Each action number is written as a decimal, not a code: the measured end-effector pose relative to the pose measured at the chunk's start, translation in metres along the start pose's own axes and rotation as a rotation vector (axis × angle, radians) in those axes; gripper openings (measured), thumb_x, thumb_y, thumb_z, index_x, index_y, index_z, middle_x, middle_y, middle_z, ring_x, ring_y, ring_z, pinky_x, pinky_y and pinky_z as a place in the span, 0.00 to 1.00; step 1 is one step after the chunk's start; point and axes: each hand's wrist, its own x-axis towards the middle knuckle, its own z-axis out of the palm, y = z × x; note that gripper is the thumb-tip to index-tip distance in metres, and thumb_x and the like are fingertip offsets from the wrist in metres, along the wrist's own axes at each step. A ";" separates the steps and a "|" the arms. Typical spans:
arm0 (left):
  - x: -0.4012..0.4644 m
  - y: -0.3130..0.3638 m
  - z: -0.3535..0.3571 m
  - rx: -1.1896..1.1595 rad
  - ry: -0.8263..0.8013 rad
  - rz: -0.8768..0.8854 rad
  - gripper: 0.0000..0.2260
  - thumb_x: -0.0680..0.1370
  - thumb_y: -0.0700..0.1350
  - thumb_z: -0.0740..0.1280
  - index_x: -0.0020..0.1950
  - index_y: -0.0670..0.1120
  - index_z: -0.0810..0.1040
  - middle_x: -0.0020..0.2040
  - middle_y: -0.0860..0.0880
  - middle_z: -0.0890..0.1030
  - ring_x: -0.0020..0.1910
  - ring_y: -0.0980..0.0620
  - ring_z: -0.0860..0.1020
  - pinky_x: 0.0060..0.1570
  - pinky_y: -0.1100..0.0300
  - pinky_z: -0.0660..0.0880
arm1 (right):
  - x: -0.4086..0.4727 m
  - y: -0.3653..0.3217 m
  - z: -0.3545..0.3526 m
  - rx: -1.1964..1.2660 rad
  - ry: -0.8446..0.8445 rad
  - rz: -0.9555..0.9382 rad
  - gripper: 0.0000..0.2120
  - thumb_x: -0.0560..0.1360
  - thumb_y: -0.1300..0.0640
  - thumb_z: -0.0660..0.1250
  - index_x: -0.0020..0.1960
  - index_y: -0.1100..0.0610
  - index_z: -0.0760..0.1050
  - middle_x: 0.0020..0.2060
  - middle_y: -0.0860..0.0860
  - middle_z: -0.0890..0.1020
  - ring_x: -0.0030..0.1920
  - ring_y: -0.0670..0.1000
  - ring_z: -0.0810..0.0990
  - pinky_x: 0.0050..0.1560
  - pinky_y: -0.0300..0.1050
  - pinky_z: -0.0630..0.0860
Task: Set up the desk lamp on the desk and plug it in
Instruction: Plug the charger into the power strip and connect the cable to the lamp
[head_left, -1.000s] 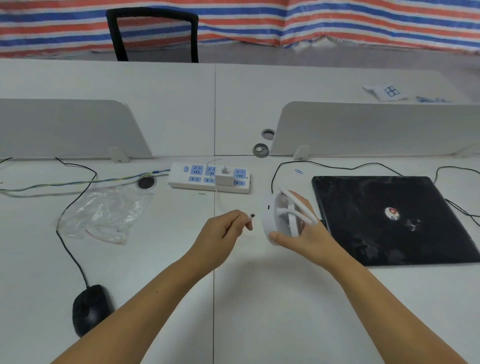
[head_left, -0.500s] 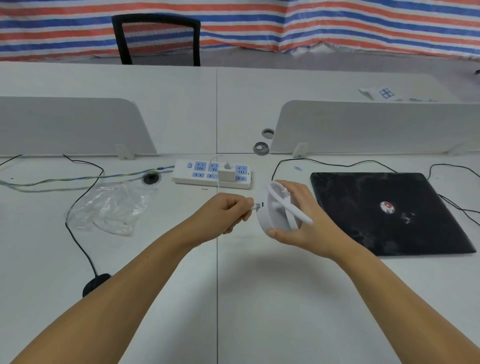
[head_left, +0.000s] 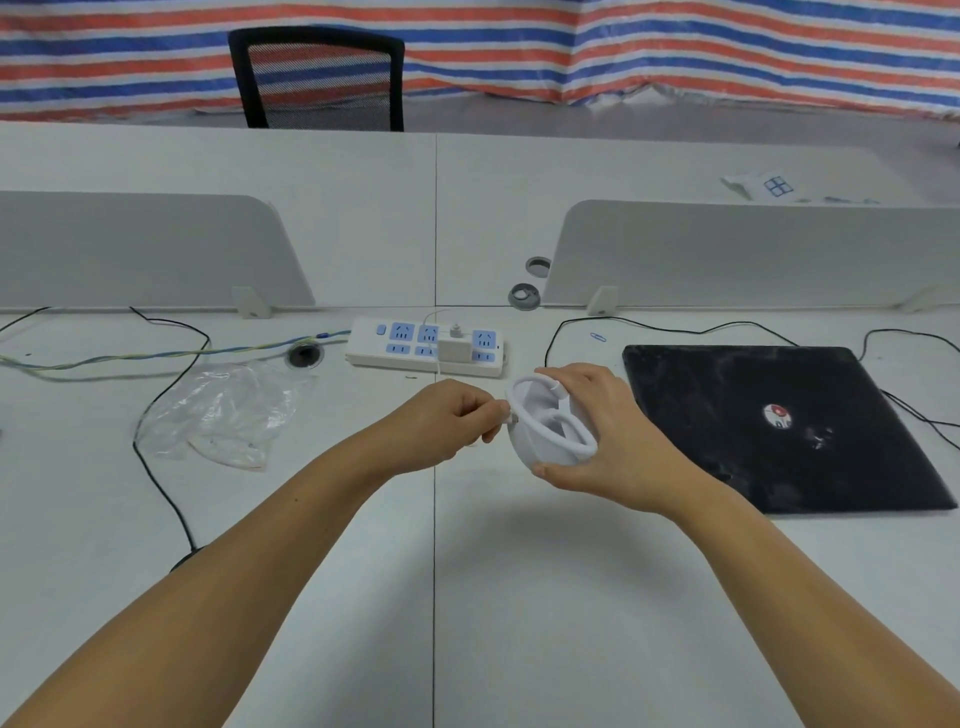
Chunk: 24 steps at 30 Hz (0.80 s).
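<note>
A small round white desk lamp (head_left: 545, 431), folded, is held above the desk by my right hand (head_left: 608, 431), which wraps its right side. My left hand (head_left: 447, 421) pinches the plug of a thin white cable (head_left: 440, 366) against the lamp's left edge. The cable runs back to a white charger (head_left: 455, 348) seated in a white power strip (head_left: 426, 347) with blue sockets just behind my hands. Whether the plug sits fully in the lamp's port cannot be told.
A closed black laptop (head_left: 779, 421) lies to the right. A crumpled clear plastic bag (head_left: 228, 415) lies to the left, with black cables (head_left: 156, 467) beside it. Two grey divider panels (head_left: 753, 254) stand behind; a black chair (head_left: 317, 78) is beyond.
My left hand has carried the cable plug rightwards to the lamp's edge. My right hand has tilted the lamp and raised it slightly towards the power strip.
</note>
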 end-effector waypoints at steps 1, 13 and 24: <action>0.000 0.000 0.001 0.022 0.004 0.002 0.18 0.79 0.51 0.60 0.30 0.47 0.73 0.27 0.50 0.68 0.23 0.56 0.63 0.30 0.60 0.64 | 0.000 0.000 0.001 -0.017 0.002 -0.002 0.41 0.65 0.45 0.76 0.71 0.42 0.58 0.68 0.45 0.63 0.64 0.46 0.62 0.63 0.41 0.66; 0.008 -0.004 0.014 0.148 0.056 0.019 0.18 0.81 0.50 0.57 0.32 0.48 0.72 0.32 0.49 0.73 0.30 0.53 0.68 0.36 0.61 0.67 | -0.001 -0.004 0.009 -0.158 0.033 0.041 0.42 0.64 0.44 0.76 0.72 0.40 0.57 0.71 0.49 0.57 0.71 0.52 0.54 0.70 0.53 0.64; 0.032 -0.035 0.035 0.072 -0.060 -0.072 0.13 0.80 0.43 0.57 0.38 0.43 0.76 0.36 0.48 0.76 0.33 0.53 0.72 0.39 0.63 0.70 | 0.013 0.023 0.030 -0.323 -0.076 0.093 0.40 0.65 0.39 0.72 0.72 0.40 0.57 0.70 0.51 0.60 0.69 0.55 0.59 0.65 0.55 0.67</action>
